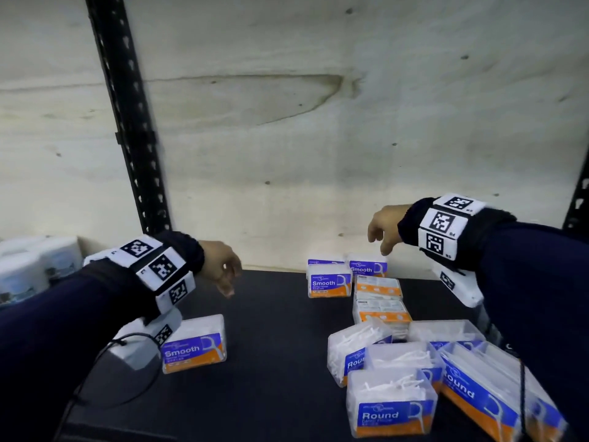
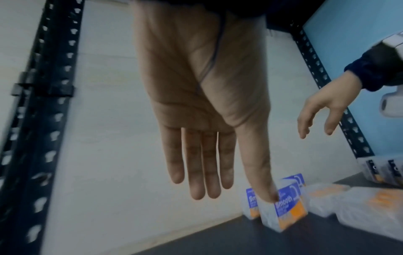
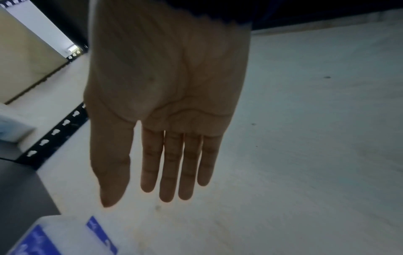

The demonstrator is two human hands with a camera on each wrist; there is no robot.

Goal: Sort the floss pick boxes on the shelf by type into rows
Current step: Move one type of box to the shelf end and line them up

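Note:
Clear floss pick boxes with blue and orange labels lie on the dark shelf (image 1: 271, 330). One "Smooth" box (image 1: 193, 344) stands alone at the left, below my left wrist. Three upright "Smooth" boxes (image 1: 330, 281) stand at the back wall, also seen from the left wrist as the "Smooth" boxes (image 2: 285, 206). Several "Round" boxes (image 1: 390, 406) are heaped at the front right. My left hand (image 1: 223, 271) hovers empty above the shelf, fingers straight (image 2: 203, 165). My right hand (image 1: 381, 232) hangs empty above the back "Smooth" box (image 1: 368, 266), fingers straight (image 3: 172, 165).
Two boxes lying label-down (image 1: 379, 301) sit between the back row and the heap. A black perforated upright (image 1: 127, 122) stands at the left, another upright (image 1: 578, 205) at the right. White packages (image 1: 32, 269) fill the neighbouring bay. A plywood wall (image 1: 318, 138) closes the back.

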